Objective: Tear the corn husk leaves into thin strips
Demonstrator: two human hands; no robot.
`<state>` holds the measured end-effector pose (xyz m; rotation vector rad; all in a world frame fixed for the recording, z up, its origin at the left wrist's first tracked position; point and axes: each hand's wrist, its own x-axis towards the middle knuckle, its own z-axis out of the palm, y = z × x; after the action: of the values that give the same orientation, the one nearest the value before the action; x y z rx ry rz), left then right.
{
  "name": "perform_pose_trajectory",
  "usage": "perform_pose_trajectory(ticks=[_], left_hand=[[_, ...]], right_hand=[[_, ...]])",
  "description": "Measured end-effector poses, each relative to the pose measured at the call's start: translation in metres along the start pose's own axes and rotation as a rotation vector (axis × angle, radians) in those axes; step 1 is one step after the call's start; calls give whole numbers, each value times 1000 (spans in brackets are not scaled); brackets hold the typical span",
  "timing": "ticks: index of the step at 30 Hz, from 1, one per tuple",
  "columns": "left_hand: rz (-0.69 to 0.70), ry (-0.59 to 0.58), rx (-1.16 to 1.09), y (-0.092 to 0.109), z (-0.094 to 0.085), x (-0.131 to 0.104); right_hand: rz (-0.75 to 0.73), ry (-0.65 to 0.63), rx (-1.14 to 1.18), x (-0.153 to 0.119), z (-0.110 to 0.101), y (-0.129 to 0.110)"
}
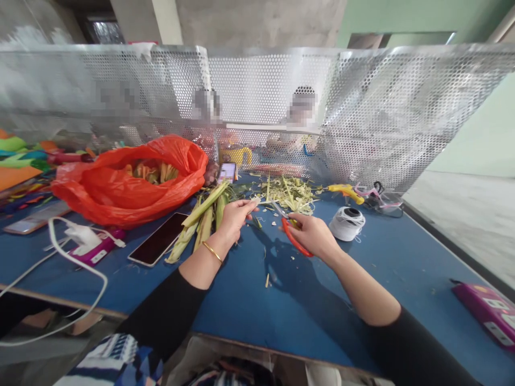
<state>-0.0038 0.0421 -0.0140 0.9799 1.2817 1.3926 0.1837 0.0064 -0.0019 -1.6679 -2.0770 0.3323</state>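
The work in hand looks like trimming: the 2 hands meet over the blue table [241, 300], with a pale husk strip [263, 202] between them. The left hand [235, 217] has thumb and forefinger pressed together on this strip, whose free end points toward the scissors [296, 240]. The right hand [316, 233] is wrapped around the orange-red handles, blades aimed at the left fingertips. Whether the 2 blades stand apart or together I cannot tell; nor is it clear that they touch the strip.

Just beyond the grip lies a heap of shredded husk [292, 194], and small scraps are scattered beneath and nearer the person. Beside the left wrist, on its outer side, long corn husks [205, 220] lie in a loose bundle, and past them sit a dark-screened smartphone [159, 240] and a red plastic bag [120, 187]. To the right of the right hand stands a spool of white thread [346, 225].

As I judge it, a clean cut calls for the left pinch to hold the strip taut and steady, with its fingertips clear of the blade line, while the right hand lines up the blades across the strip before squeezing.
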Motion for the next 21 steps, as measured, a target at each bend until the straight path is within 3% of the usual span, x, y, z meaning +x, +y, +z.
perform_pose_trajectory(ticks=[3, 6, 9, 13, 16, 19, 21], left_hand=[[25, -51, 1, 2, -1, -2], [54, -112, 50, 4, 1, -6], [70, -174, 116, 7, 3, -12], [129, -318, 243, 6, 5, -19], [187, -407, 376, 2, 6, -21], [223, -457, 476, -1, 6, -21], [277, -400, 500, 0, 6, -21]], right_hand=[[-123, -124, -391, -8, -1, -7], [-195, -267, -458, -14, -2, -12], [-147, -224, -283, -13, -9, -11], [-44, 81, 233, -4, -17, -4], [-51, 9, 404, -1, -12, -1], [-65, -90, 376, -1, -5, -1], [-31, -109, 392, -1, -3, -1]])
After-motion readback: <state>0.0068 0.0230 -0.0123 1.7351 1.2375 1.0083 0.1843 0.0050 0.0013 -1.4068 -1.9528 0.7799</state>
